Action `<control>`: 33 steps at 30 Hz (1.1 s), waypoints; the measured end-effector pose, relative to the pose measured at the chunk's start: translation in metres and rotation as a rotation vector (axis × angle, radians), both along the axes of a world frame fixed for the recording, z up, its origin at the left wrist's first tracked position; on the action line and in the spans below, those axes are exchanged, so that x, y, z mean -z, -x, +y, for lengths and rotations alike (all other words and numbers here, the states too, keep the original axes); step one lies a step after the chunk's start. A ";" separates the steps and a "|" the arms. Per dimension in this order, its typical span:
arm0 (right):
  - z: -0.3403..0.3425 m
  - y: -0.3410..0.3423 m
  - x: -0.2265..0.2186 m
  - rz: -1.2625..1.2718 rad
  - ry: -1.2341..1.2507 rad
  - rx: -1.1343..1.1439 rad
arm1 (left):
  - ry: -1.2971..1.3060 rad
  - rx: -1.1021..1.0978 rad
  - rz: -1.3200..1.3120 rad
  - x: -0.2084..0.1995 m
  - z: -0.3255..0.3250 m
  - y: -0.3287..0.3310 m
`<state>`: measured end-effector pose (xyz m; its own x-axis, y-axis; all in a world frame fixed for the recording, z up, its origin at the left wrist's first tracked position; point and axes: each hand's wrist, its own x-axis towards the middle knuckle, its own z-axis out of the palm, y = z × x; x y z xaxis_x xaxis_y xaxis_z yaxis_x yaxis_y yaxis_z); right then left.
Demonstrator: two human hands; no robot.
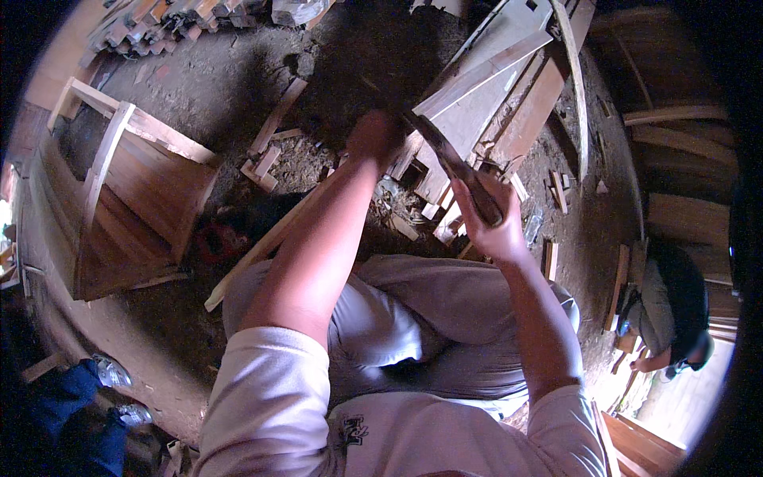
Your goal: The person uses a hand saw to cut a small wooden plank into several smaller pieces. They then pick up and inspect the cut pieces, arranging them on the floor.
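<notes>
My right hand (494, 219) is closed around the worn wooden handle of a hammer (457, 167), which slants up and to the left. The hammer's dark far end reaches close to my left hand (377, 139), and its head is hard to make out in the shadow. My left hand is closed; what its fingers hold is lost in the dark. Under my left forearm runs a long, narrow wooden strip (254, 260), its upper part covered by the arm. Beyond the hammer lies a flat wooden board (481, 75) on a pale, long panel (509, 36).
A slatted wooden frame (131, 191) stands at the left. Stacked timber (159, 28) lies at the far left. Offcuts (262, 171) litter the dirt floor. Another person (671, 302) bends over at the right; someone's shoes (111, 370) show at the lower left.
</notes>
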<state>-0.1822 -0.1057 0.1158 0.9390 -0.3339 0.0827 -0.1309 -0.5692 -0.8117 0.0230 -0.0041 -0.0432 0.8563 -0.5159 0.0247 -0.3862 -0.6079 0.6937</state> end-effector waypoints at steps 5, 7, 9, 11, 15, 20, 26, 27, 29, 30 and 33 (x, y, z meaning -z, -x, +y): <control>-0.006 0.080 -0.031 0.084 0.112 0.009 | -0.078 -0.081 0.138 0.008 -0.002 -0.015; -0.010 0.119 -0.045 0.105 0.207 -0.007 | -0.111 -0.064 0.116 0.008 0.001 -0.017; -0.004 0.130 -0.068 0.140 0.278 0.003 | -0.136 -0.069 0.146 -0.013 0.001 -0.006; 0.012 0.127 -0.085 0.140 0.322 0.041 | -0.133 -0.071 0.126 -0.022 0.001 -0.002; 0.000 0.113 -0.090 0.131 0.241 -0.007 | -0.137 -0.099 0.162 -0.040 0.000 0.012; 0.010 0.041 -0.061 0.143 0.087 0.038 | -0.169 -0.188 0.133 -0.033 0.005 0.003; 0.008 -0.011 -0.017 0.049 0.017 0.025 | -0.081 -0.071 0.068 -0.043 0.002 0.010; 0.004 0.001 -0.008 -0.014 0.027 0.023 | -0.072 -0.014 -0.018 -0.011 0.004 -0.001; 0.008 0.020 -0.024 -0.044 0.088 -0.010 | -0.075 0.015 -0.059 0.013 0.004 -0.017; -0.002 0.040 -0.031 0.111 0.145 -0.047 | -0.079 -0.011 -0.016 0.021 0.003 -0.024; -0.014 0.134 -0.042 0.090 0.241 -0.025 | -0.099 -0.086 0.116 0.007 -0.004 -0.008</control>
<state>-0.3159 -0.1200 0.1576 0.9537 -0.2917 0.0724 -0.1806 -0.7488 -0.6377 0.0312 -0.0081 -0.0505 0.8916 -0.4356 -0.1239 -0.2507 -0.7025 0.6660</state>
